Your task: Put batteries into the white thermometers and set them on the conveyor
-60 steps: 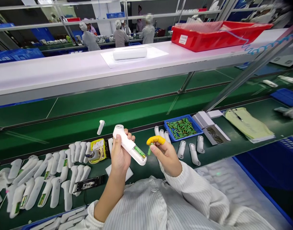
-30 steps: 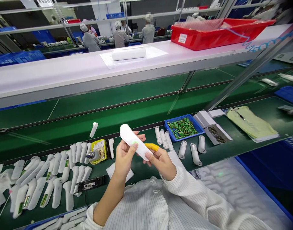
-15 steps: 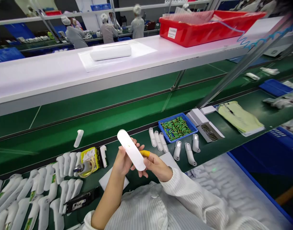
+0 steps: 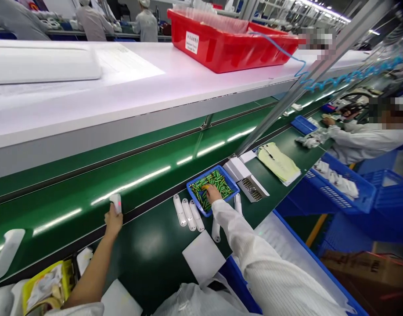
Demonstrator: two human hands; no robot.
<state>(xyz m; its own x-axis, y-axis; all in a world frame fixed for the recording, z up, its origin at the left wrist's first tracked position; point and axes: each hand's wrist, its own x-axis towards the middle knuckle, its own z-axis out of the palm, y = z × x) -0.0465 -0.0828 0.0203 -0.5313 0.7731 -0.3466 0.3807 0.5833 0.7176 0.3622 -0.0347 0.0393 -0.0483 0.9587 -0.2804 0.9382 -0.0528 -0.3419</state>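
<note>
My left hand (image 4: 113, 222) is stretched out over the green conveyor belt, its fingers closed round the lower end of a white plastic device housing (image 4: 115, 201). A small red glow shows on the housing's right side. My right hand (image 4: 214, 194) reaches down into a blue tray (image 4: 235, 188) of small green strip-like pieces (image 4: 221, 181). A yellow finger cover is on one of its fingers. The fingertips are bent in among the pieces, and what they hold, if anything, is hidden. Three slim white parts (image 4: 188, 214) lie side by side left of the tray.
Another white housing (image 4: 8, 252) lies on the belt at left. A yellow box (image 4: 45, 285) stands nearby. A white shelf (image 4: 149, 94) bearing a red bin (image 4: 217, 52) crosses above. A metal post (image 4: 274, 114) rises at right. A co-worker (image 4: 362, 136) sits farther right.
My hands have come apart from the long white part they held together. The left now holds a housing over the belt; the right has moved into the blue tray. The view has swung right.
</note>
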